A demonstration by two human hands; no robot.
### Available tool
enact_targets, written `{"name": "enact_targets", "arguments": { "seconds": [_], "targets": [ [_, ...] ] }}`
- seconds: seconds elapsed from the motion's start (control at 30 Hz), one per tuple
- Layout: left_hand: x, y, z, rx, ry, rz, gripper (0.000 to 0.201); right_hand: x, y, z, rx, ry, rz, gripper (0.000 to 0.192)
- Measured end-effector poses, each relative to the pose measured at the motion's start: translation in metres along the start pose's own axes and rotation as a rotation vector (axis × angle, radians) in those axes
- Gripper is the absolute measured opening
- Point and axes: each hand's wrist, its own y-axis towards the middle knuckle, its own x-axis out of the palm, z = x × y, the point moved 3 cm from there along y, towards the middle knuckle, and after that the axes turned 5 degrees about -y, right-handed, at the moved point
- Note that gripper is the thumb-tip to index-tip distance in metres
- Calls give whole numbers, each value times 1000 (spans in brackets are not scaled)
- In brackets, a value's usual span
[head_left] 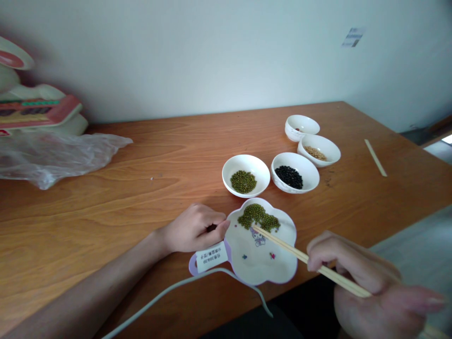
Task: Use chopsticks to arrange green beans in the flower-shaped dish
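Note:
A white flower-shaped plate [252, 268] with a lilac rim and a labelled handle lies near the table's front edge. My left hand [194, 228] is closed at its left rim, thumb and forefinger pinching it. Green mung beans [257, 214] lie in a heap toward the plate's far side. In my right hand [363, 273] is a pair of wooden chopsticks [287, 247], their tips at the near edge of the heap. Whether a bean is between the tips I cannot tell. Just beyond the plate, a white bowl [229, 183] holds more mung beans.
Three more white bowls stand at the right: one with black beans [288, 177], one with tan beans [315, 153], one mostly hidden inside [294, 134]. A pale stick [375, 157] lies further right. A white cord [169, 289] crosses in front; plastic wrap [70, 153] and a toy [38, 110] sit left.

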Motion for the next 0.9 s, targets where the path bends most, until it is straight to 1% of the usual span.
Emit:
{"name": "enact_targets", "arguments": {
  "seconds": [0.07,0.3,0.63,0.8,0.9],
  "targets": [
    [0,0,-1,1,-1,-1,32,3,-1,-2,33,26,11,89],
    [0,1,0,19,5,6,33,12,-2,0,54,26,-42,90],
    [-1,0,0,14,15,12,33,7,3,-7,-7,23,4,86],
    [-1,1,1,34,18,19,34,12,2,-5,29,16,-10,89],
    [-1,1,2,31,20,18,34,12,2,-4,30,32,-17,88]
  ]
}}
